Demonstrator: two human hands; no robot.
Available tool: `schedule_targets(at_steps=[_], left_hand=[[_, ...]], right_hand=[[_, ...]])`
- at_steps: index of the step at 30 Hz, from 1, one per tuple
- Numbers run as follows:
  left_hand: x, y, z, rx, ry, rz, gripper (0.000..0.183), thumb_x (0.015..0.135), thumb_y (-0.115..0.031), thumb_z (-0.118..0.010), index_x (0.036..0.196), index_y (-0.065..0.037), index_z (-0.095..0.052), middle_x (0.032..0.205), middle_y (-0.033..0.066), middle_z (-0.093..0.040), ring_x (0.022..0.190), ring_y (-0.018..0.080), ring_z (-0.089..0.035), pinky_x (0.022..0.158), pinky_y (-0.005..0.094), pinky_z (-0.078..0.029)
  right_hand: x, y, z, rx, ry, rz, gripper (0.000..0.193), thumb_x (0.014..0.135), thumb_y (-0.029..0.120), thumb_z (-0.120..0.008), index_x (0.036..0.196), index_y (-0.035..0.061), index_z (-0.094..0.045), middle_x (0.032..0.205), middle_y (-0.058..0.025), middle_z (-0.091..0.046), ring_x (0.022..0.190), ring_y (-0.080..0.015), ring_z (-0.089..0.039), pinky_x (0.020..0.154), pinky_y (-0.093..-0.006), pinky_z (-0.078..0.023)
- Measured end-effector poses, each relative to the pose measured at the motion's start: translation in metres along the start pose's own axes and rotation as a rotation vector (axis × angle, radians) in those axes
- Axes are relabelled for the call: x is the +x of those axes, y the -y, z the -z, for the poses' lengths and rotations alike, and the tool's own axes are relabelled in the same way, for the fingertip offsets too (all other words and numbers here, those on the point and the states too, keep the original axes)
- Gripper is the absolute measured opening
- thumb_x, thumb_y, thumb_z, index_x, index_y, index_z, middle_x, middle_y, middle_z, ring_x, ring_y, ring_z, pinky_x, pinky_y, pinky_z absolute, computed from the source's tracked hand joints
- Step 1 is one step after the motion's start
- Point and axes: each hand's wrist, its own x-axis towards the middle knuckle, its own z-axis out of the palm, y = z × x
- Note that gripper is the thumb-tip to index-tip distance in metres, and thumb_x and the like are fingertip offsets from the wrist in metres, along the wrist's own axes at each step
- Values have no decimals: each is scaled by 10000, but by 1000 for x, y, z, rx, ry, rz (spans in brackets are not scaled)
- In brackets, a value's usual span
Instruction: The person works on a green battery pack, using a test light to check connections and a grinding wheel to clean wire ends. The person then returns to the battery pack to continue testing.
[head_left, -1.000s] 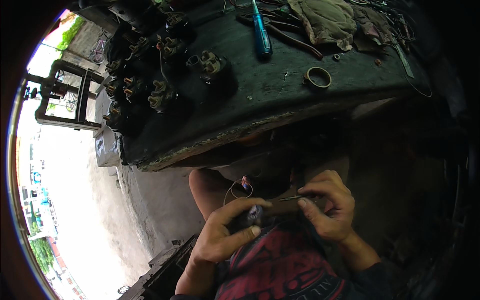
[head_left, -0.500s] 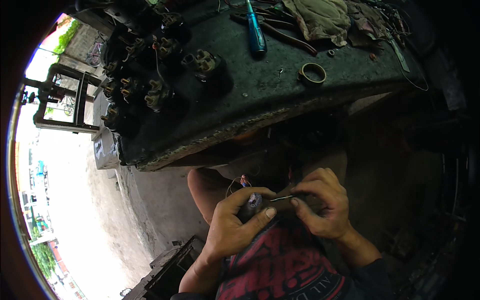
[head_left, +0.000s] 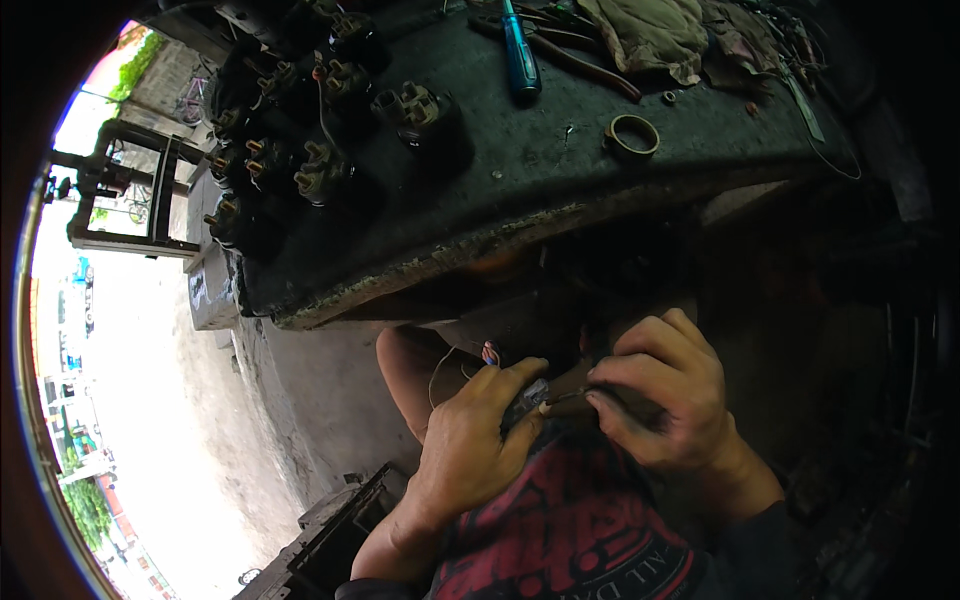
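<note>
In front of my lap, my left hand (head_left: 472, 432) is closed around a dark part with a pale grey end (head_left: 535, 392); the fingers cover most of it. Thin wires (head_left: 490, 353) with a reddish and blue tip stick out beyond that hand. My right hand (head_left: 672, 395) pinches a thin wire-like piece (head_left: 566, 396) between thumb and fingertips. This slim piece reaches across to the left thumb and the pale end, though whether it is fixed to the part I cannot tell.
On the dark workbench (head_left: 470, 210) stand several black round parts with brass-coloured terminals (head_left: 415, 110). A blue-handled screwdriver (head_left: 522, 65), pliers (head_left: 590, 65), a metal ring (head_left: 632, 136) and a rag (head_left: 650, 35) lie farther right. The bench's rough front edge runs just beyond my knees.
My left hand has turned, and its thumb now lies against the thin piece near the pale end. My right hand has shifted slightly right, still pinching. The view has moved a little.
</note>
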Motion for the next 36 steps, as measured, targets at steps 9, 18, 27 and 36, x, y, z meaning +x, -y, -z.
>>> schedule_targets(at_steps=[9, 18, 27, 36], left_hand=[[-2, 0, 2, -26, 66, -23, 420, 914, -206, -689, 1298, -60, -603, 1026, 170, -675, 933, 376, -676, 789, 442, -536], [-4, 3, 2, -201, 93, -20, 394, 947, -223, -688, 1282, -27, -622, 1052, 173, -691, 933, 327, -693, 806, 392, -541], [-3, 0, 7, -195, 158, 17, 381, 951, -226, -688, 1260, -8, -639, 1051, 182, -700, 944, 318, -700, 810, 382, -544], [-3, 6, 8, -300, 187, 17, 385, 955, -227, -688, 1262, -1, -640, 1073, 189, -701, 975, 314, -701, 839, 377, -539]], right_hand=[[12, -2, 3, -107, 133, 132, 230, 678, 112, -810, 875, 87, -695, 816, -39, -580, 682, -213, -483, 619, -350, -387], [10, -8, 6, -64, 215, 95, 178, 750, 138, -788, 878, 72, -684, 792, -43, -522, 707, -218, -500, 646, -357, -403], [10, -10, 7, -78, 251, 104, 201, 730, 142, -803, 887, 78, -696, 819, -37, -545, 717, -210, -496, 644, -348, -411], [10, -10, 8, -63, 216, 112, 282, 648, 91, -832, 907, 98, -721, 864, -35, -588, 720, -199, -498, 615, -320, -415]])
